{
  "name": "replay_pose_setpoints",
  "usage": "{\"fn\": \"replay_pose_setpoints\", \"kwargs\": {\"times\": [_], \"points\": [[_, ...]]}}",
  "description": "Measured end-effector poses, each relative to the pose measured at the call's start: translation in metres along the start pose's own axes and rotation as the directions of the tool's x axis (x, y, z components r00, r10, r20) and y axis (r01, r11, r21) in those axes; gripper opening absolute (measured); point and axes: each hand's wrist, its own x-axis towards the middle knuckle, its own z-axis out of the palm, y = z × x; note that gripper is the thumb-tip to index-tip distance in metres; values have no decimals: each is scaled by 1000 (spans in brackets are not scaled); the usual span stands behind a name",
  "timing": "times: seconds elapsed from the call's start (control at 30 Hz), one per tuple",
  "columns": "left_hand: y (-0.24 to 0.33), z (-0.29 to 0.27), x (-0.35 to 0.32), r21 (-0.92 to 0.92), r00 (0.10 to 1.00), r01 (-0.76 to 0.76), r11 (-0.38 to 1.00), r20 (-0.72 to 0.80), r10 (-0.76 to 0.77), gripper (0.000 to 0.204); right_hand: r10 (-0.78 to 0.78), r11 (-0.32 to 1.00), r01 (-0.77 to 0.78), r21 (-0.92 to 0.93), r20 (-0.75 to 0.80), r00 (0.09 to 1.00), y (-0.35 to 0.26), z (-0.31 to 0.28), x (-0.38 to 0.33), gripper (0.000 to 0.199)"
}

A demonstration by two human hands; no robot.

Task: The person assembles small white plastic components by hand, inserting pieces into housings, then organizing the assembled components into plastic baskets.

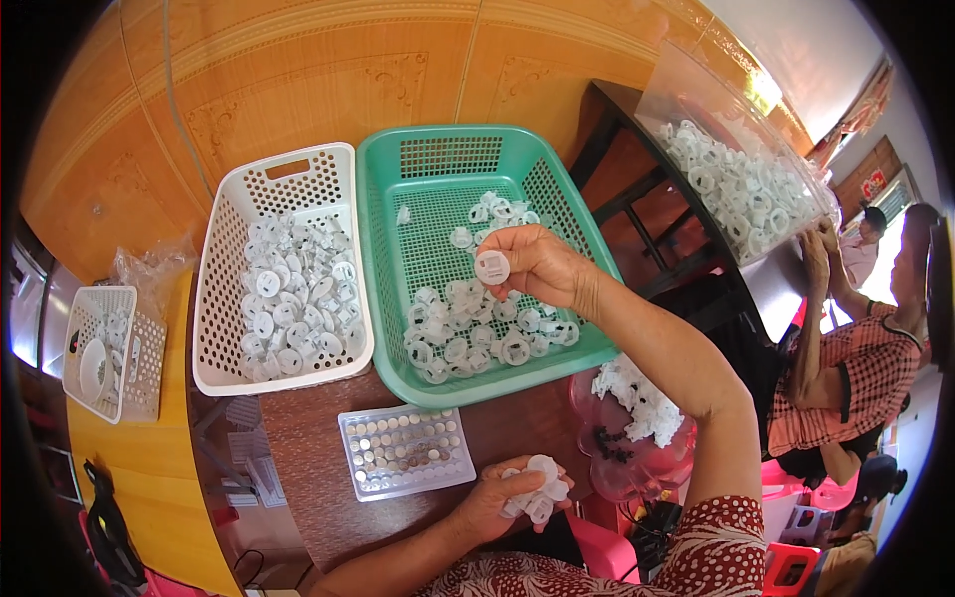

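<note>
Between the thumb and fingers of my right hand [545,261] is a white round plastic piece [491,268] with a small rectangular recess in its face. That hand is over the green basket [370,259], where several clear-white plastic pieces [473,343] lie in loose heaps. Lower down, near the table edge, my left hand [487,507] is closed around a handful of similar white plastic pieces [537,488]. A clear tray [410,486] of small round silver button cells [408,441] lies on the table to the left of that hand.
Left of the green basket, a white basket [206,328] contains many round white pieces. A smaller white basket [147,368] stands far left. A pink dish [597,468] carries white bits and dark small parts. At right, a person [846,368] reaches to a clear bin [686,90].
</note>
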Motion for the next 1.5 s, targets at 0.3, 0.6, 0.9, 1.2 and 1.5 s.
{"fn": "replay_pose_setpoints", "kwargs": {"times": [0.3, 0.6, 0.9, 1.2, 1.5], "points": [[-5, 27, -9, -26, 992, 6, 1000, 128, -3, 37, 20, 795, -75, -601, -99, 995, -13, 45, -97, 12], [78, 102, -43, 24, 973, -227, 974, 51, 226, 38, -28, 940, -105, -325, -379, 925, -6, 63, -128, 12], [253, 90, 33, 627, 784, -341, 701, -222, 580, 36, -102, 967, -16, -254, -445, 889, -50, 36, 7, 15], [332, 43, 121, 934, 477, -15, 356, -306, 824, 38, -125, 928, -57, -368, -453, 883, -60, -6, 127, 14], [354, -3, 148, 709, 385, 605, -362, 137, 913, 40, -247, 767, -120, -630, -462, 852, -16, -25, 181, 26]]}}
